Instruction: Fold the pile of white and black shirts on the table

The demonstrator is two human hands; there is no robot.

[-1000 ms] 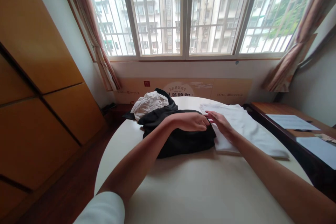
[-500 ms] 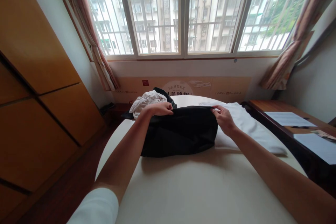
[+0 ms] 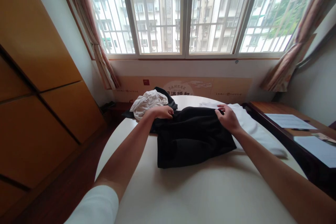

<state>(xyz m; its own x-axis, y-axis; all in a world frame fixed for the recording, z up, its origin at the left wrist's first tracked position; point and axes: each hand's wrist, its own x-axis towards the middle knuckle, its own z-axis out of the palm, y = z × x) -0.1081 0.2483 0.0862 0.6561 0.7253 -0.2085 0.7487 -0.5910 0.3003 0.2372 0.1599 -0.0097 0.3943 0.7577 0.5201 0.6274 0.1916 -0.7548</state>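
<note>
While left hand (image 3: 161,112) and right hand (image 3: 228,119) pinch its far edge, black garment (image 3: 194,138), long axis sideways

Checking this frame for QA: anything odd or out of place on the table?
One thing: the crumpled white garment sits in a loose heap on dark cloth, unlike the flat white garment on the right. The black garment, held by the left hand and right hand, looks ordinary.

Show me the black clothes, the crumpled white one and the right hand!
Black garment (image 3: 193,136): head view, on its middle.
Crumpled white cloth (image 3: 148,104): head view, on its top folds.
Right hand (image 3: 228,119): head view, on the back of the hand.
</note>
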